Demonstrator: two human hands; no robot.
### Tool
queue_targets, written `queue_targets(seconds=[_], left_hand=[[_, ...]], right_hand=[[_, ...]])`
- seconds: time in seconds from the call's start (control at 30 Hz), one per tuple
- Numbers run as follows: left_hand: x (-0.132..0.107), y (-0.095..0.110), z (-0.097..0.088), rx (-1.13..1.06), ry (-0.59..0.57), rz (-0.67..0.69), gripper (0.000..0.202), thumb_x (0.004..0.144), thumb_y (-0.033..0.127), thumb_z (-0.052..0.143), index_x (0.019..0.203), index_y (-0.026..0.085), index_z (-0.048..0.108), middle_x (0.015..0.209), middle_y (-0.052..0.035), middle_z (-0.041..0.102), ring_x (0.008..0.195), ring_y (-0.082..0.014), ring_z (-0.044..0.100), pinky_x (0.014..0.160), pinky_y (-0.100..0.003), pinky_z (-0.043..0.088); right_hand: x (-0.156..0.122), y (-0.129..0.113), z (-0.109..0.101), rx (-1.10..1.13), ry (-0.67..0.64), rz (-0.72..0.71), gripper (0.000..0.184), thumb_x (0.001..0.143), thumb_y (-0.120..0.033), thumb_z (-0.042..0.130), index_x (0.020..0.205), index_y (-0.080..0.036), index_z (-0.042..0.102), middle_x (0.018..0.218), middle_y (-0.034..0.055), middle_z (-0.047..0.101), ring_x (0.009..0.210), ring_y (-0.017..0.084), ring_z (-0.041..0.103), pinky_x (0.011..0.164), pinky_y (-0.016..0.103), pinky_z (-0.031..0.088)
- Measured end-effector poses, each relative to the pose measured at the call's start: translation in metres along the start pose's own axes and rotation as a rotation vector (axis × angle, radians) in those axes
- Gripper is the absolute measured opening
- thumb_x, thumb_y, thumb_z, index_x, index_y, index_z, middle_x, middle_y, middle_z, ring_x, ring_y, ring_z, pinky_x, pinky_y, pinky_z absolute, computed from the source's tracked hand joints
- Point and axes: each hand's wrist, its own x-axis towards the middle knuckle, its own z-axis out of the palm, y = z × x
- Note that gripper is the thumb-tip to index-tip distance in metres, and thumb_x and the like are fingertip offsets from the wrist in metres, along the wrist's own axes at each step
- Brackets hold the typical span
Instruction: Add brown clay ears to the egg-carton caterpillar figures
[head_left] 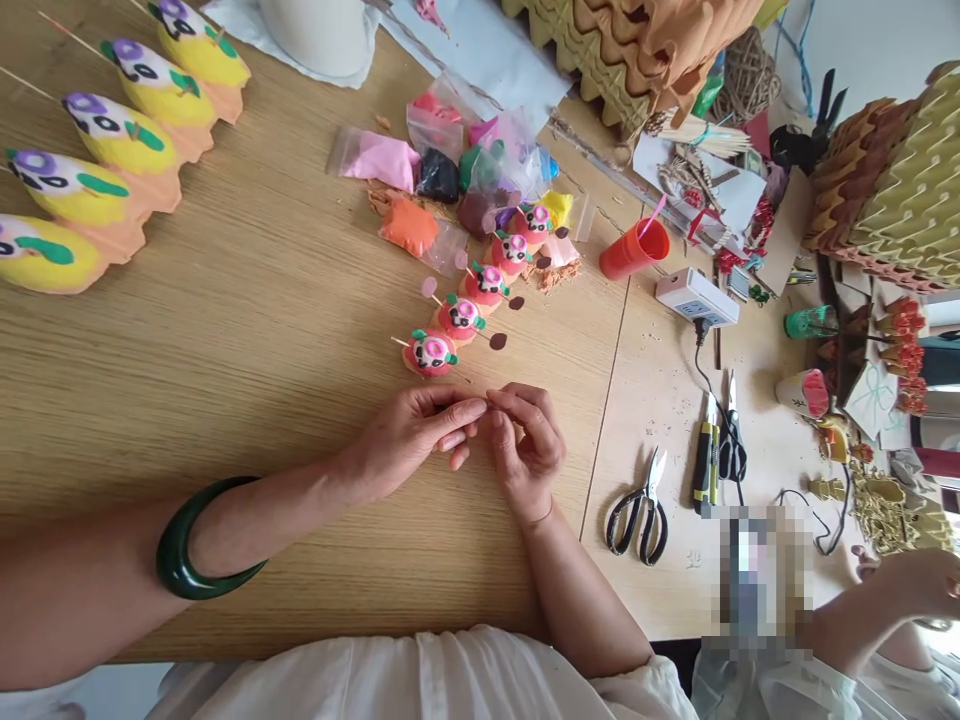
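Observation:
My left hand and my right hand meet at the fingertips over the wooden table, both pinched together on something too small to make out. A dark green bangle circles my left wrist. Just beyond my fingers runs a row of small pink clay figures on sticks, the nearest one a hand's width from my left fingers. Small dark clay discs lie beside them.
Bags of coloured clay lie behind the figures. Yellow clay figures on sticks line the far left. An orange cup, power strip, scissors and cutters sit right. Another person's arm shows at lower right.

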Motion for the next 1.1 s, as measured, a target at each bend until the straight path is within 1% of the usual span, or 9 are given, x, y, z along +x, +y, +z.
queue_targets(seconds=[0.13,0.23,0.3,0.4,0.5,0.6,0.77,0.87,1.1], left_hand=[[-0.0001,0.0007,-0.0025,-0.008,-0.051,0.014,0.023,0.089,0.039,0.082,0.089,0.016,0.081,0.059,0.0049,0.045,0.054,-0.0067,0.044,0.049,-0.018,0.045],[-0.0006,0.0004,-0.0059,0.047,-0.074,0.027,0.023,0.092,0.04,0.08,0.093,0.017,0.081,0.069,0.0009,0.06,0.056,-0.0065,0.051,0.051,-0.018,0.045],[-0.0004,0.0002,-0.0067,0.071,-0.094,0.01,0.028,0.093,0.043,0.078,0.087,0.016,0.079,0.069,0.0002,0.061,0.056,-0.0069,0.053,0.051,-0.019,0.046],[0.0004,0.0009,-0.0041,0.001,-0.064,-0.017,0.04,0.094,0.05,0.075,0.077,0.014,0.075,0.064,0.0012,0.056,0.052,-0.0068,0.047,0.049,-0.019,0.047],[0.0006,0.0025,-0.001,-0.07,-0.039,-0.037,0.041,0.094,0.049,0.075,0.074,0.014,0.074,0.07,-0.0014,0.062,0.052,-0.0066,0.045,0.048,-0.02,0.049],[0.0005,0.0028,-0.0015,-0.035,-0.066,-0.033,0.04,0.094,0.045,0.076,0.071,0.013,0.073,0.068,-0.0003,0.058,0.053,-0.0062,0.046,0.05,-0.019,0.05],[0.0002,-0.0003,-0.0052,0.033,-0.077,-0.002,0.027,0.092,0.042,0.079,0.084,0.016,0.08,0.06,0.004,0.047,0.054,-0.0065,0.049,0.051,-0.017,0.049],[-0.0001,-0.0005,-0.0047,0.042,-0.075,0.028,0.021,0.092,0.038,0.08,0.09,0.018,0.083,0.059,0.0045,0.048,0.054,-0.0065,0.05,0.051,-0.016,0.05],[0.0005,0.0033,-0.0036,0.021,-0.106,0.034,0.023,0.092,0.037,0.081,0.08,0.018,0.082,0.056,0.0049,0.044,0.052,-0.0057,0.046,0.05,-0.016,0.049]], right_hand=[[0.0013,0.0006,0.0006,0.055,-0.006,-0.026,0.019,0.099,-0.015,0.066,0.113,-0.024,0.075,0.099,0.0044,0.069,0.09,0.014,0.071,0.076,0.029,0.062],[0.0016,0.0011,0.0007,0.087,-0.04,-0.036,0.019,0.098,-0.015,0.068,0.114,-0.024,0.073,0.101,0.0043,0.068,0.09,0.014,0.071,0.073,0.028,0.061],[0.0009,0.0016,0.0004,0.075,-0.033,-0.028,0.015,0.097,-0.017,0.07,0.11,-0.025,0.073,0.098,0.0033,0.068,0.087,0.014,0.07,0.071,0.028,0.06],[-0.0004,0.0031,0.0,0.047,-0.009,-0.002,0.006,0.1,-0.024,0.067,0.103,-0.024,0.072,0.092,0.0021,0.067,0.083,0.014,0.068,0.071,0.03,0.06],[-0.0008,0.0046,0.0001,0.025,0.009,0.018,0.009,0.102,-0.025,0.064,0.102,-0.023,0.073,0.089,0.0025,0.069,0.083,0.015,0.069,0.072,0.032,0.06],[-0.0007,0.0049,0.0007,0.025,0.012,0.021,0.011,0.1,-0.021,0.067,0.107,-0.024,0.076,0.093,0.0029,0.07,0.085,0.014,0.069,0.073,0.03,0.06],[-0.0009,0.0029,0.0007,0.025,-0.026,0.025,0.018,0.1,-0.021,0.067,0.114,-0.026,0.076,0.098,0.0039,0.07,0.089,0.015,0.07,0.075,0.03,0.061],[-0.0007,0.0011,-0.0004,0.038,-0.035,0.039,0.02,0.103,-0.024,0.062,0.117,-0.026,0.075,0.099,0.0045,0.07,0.091,0.016,0.071,0.077,0.032,0.062],[0.001,0.0002,-0.0025,0.125,-0.074,0.001,0.015,0.098,-0.02,0.068,0.111,-0.025,0.073,0.096,0.0029,0.067,0.085,0.014,0.068,0.069,0.029,0.059]])
